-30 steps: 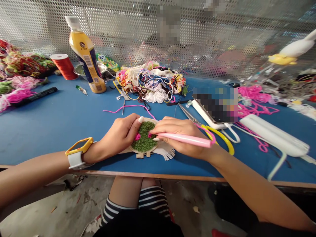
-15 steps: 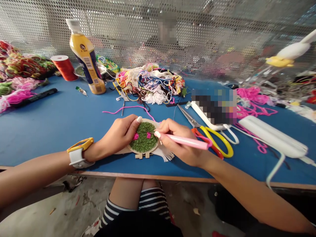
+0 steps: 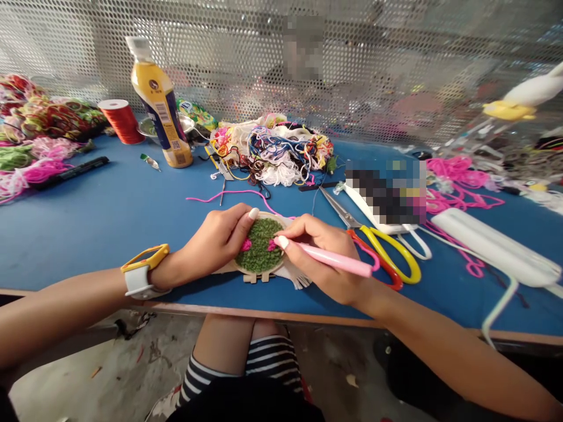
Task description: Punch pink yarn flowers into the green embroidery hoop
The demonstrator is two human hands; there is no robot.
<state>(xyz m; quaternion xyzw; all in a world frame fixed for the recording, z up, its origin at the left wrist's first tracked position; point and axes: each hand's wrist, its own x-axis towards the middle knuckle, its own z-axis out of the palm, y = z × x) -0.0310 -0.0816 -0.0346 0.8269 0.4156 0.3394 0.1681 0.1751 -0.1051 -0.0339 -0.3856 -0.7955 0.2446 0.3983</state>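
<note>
A small wooden embroidery hoop [image 3: 259, 246] filled with green tufted yarn and two pink patches lies near the front edge of the blue table [image 3: 109, 217]. My left hand [image 3: 211, 243] grips the hoop's left rim, thumb on top. My right hand [image 3: 323, 255] holds a pink punch needle pen [image 3: 336, 261] like a pencil, its tip pressed into the right pink patch. A pink yarn strand [image 3: 229, 192] trails away from the hoop across the table. A yellow and white watch [image 3: 141, 272] sits on my left wrist.
Yellow and red handled scissors [image 3: 382, 252] lie just right of my right hand. Behind are a tangled yarn pile [image 3: 272, 152], a yellow bottle [image 3: 160, 105], a red thread spool [image 3: 121, 120], more yarn at left [image 3: 30, 140], white tubes [image 3: 497, 249] and a perforated metal screen [image 3: 396, 64].
My right hand drew back from covering the hoop, then brought the pen tip down into the right pink patch. My left hand kept its hold on the hoop.
</note>
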